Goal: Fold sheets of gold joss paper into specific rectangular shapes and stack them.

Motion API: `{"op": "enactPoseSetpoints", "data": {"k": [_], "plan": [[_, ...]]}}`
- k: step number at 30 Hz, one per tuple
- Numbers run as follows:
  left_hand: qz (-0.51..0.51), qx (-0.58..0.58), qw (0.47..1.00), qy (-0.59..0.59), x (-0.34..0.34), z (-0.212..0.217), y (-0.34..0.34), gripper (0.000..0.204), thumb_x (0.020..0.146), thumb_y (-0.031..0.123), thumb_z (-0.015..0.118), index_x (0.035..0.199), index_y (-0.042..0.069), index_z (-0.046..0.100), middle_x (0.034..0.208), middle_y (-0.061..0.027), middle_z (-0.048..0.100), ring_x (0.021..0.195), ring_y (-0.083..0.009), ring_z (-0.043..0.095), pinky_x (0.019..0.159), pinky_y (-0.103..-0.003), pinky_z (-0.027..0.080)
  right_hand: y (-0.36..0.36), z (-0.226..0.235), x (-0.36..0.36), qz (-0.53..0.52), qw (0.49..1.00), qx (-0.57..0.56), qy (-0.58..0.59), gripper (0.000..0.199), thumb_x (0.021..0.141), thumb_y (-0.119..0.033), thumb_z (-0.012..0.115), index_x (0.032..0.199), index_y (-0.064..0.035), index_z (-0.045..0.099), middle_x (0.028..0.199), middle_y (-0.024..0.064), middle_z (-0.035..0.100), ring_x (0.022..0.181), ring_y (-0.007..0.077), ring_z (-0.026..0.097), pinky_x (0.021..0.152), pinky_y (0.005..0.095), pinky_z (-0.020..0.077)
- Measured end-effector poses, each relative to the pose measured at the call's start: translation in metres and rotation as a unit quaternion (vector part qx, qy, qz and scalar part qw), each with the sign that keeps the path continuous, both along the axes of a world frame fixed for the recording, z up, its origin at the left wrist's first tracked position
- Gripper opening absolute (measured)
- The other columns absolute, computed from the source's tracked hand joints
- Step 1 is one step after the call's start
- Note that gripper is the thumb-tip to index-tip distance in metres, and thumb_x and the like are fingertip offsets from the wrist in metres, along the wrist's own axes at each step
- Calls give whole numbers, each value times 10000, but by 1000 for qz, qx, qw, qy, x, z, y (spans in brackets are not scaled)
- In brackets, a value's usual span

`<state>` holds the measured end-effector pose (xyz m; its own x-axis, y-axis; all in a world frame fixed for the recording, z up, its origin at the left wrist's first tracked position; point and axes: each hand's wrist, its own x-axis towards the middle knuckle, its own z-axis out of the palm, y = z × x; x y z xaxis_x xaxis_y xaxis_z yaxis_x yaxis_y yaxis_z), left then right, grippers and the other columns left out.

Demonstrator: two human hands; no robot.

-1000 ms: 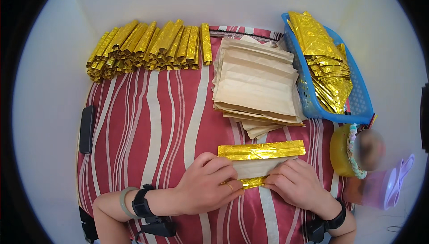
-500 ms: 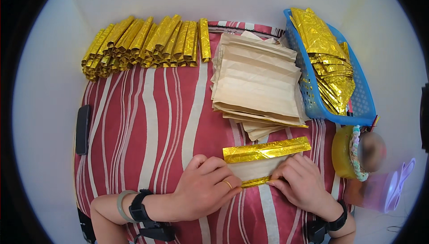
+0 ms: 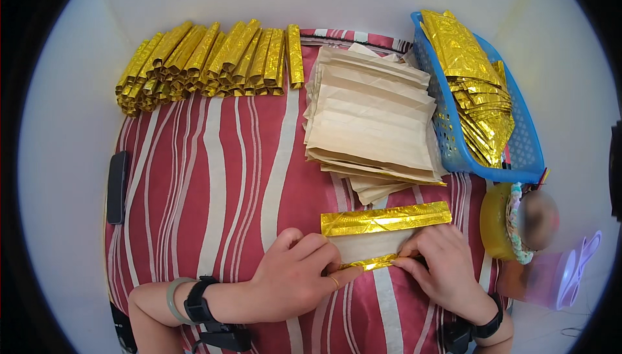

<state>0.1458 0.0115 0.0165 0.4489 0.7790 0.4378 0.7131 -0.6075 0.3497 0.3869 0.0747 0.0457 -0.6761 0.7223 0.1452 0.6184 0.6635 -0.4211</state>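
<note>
A sheet of gold foil paper (image 3: 376, 246) lies on the striped cloth in front of me, pale side up. Its far edge is folded over as a wide gold band; its near edge is turned up in a narrow gold fold. My left hand (image 3: 298, 276) pinches the left end of that near fold, forefinger laid along it. At the right end, my right hand (image 3: 444, 270) grips the same fold between thumb and fingers. Just beyond lies a stack of creased pale paper sheets (image 3: 369, 114). My fingers cover both side edges of the sheet.
Folded gold paper tubes (image 3: 201, 62) are piled at the far left. A blue basket (image 3: 530, 134) with gold paper stands far right. Near it are a yellow round container (image 3: 495, 224) and a lilac cup (image 3: 551, 283). A dark phone-like object (image 3: 118, 187) lies at the left edge.
The near fold has been rolled slightly farther from me. My left forefinger has slid right along it, and my right hand has shifted a little away from me.
</note>
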Motion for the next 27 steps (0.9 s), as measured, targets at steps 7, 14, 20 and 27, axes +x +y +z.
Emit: {"op": "enactPoseSetpoints", "data": {"k": [7,14,20,27], "plan": [[-10,1,1000,3,0,3,1,158,684,175,783,838,196,756,737,68,516,728,-139,483,645,-324,292,2,15,12,-50,997,-12,-55,205,752,-223,763,820,-116,602,789,25,564,778,244,552,708,366,390],[-88,0,996,-24,-9,1,-2,327,713,125,670,1037,112,713,798,32,531,761,-133,522,598,-268,398,5,16,3,57,996,64,-5,179,742,-172,753,869,-109,645,802,24,578,737,228,582,644,352,441],[-144,69,985,-59,-10,11,-7,346,676,95,671,1019,115,715,873,25,594,765,-135,581,548,-246,450,3,7,9,152,987,46,-10,152,744,-131,695,887,-94,656,846,20,608,701,187,610,577,297,501],[26,113,991,-70,-6,17,-1,368,635,51,680,990,135,732,983,7,638,877,-168,578,683,-282,474,10,5,11,146,980,136,-23,178,707,-112,677,872,-80,619,887,16,601,765,175,605,580,290,500]]}}
